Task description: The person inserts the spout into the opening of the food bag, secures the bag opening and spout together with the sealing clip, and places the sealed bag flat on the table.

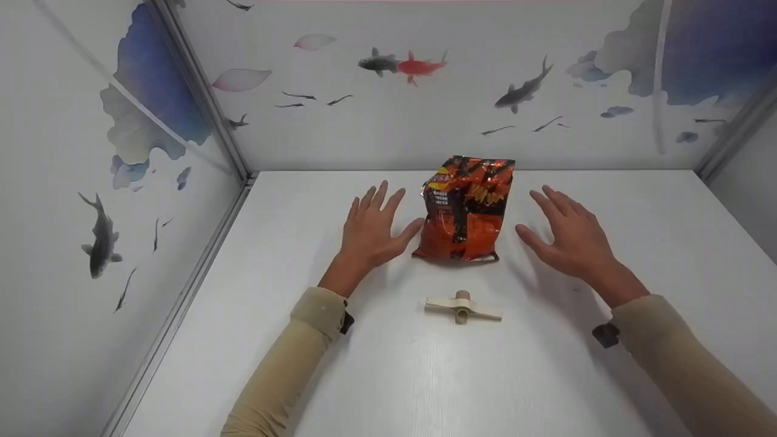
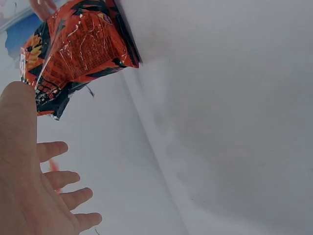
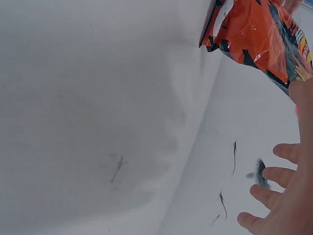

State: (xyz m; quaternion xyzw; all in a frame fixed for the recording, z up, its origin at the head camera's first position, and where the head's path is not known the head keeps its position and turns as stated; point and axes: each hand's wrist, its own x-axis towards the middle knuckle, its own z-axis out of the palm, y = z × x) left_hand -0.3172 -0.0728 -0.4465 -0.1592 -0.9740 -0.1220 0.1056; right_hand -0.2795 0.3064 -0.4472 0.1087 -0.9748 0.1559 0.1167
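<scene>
There is one bag [image 1: 466, 233], one beige piece [image 1: 462, 303], one left hand [image 1: 371, 233], one right hand [image 1: 575, 240] and one table [image 1: 413, 388].

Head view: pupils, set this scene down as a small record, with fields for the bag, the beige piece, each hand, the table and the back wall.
Bag: orange and black snack bag, standing between the hands
Beige piece: small beige cross-shaped piece, lying on the near side of the bag
Left hand: left hand, fingers spread, thumb close to the bag; contact unclear
Right hand: right hand, fingers extended, apart from the bag
Table: white table, under bag and piece
Back wall: pale wall with painted fish
</scene>
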